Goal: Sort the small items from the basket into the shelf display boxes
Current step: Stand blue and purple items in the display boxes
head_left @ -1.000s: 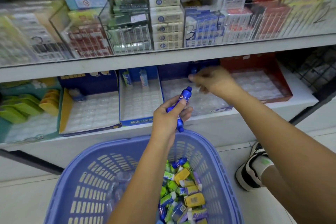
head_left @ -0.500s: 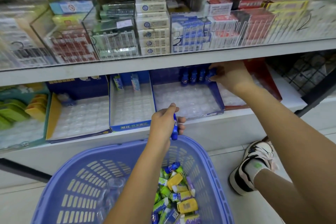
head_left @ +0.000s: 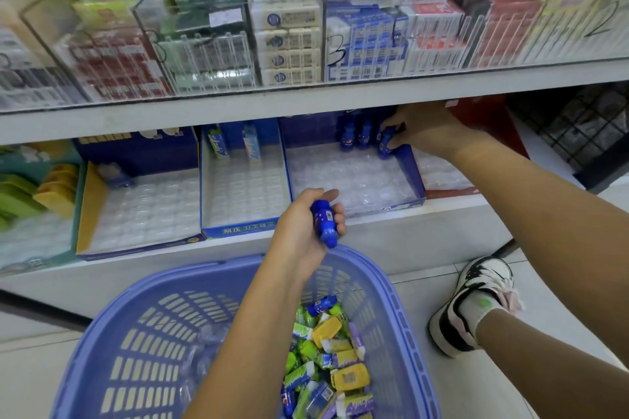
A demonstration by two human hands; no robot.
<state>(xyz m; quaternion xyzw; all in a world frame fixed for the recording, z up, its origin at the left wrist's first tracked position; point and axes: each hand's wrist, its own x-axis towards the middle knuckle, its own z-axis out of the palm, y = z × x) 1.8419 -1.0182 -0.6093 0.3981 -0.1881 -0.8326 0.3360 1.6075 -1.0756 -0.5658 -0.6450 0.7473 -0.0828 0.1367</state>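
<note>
Blue bottle (head_left: 386,145) pinched in our right grip (head_left: 425,127) at the display box (head_left: 413,170) corner, left grip (head_left: 308,226) clutching another bottle (head_left: 325,224); a nudge could topple the standing row (head_left: 355,134).

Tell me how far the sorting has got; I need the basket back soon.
Early. A few blue bottles stand in the blue display box. The right hand seats another there; the left hand holds the next bottle. Many items remain in the basket.
</note>
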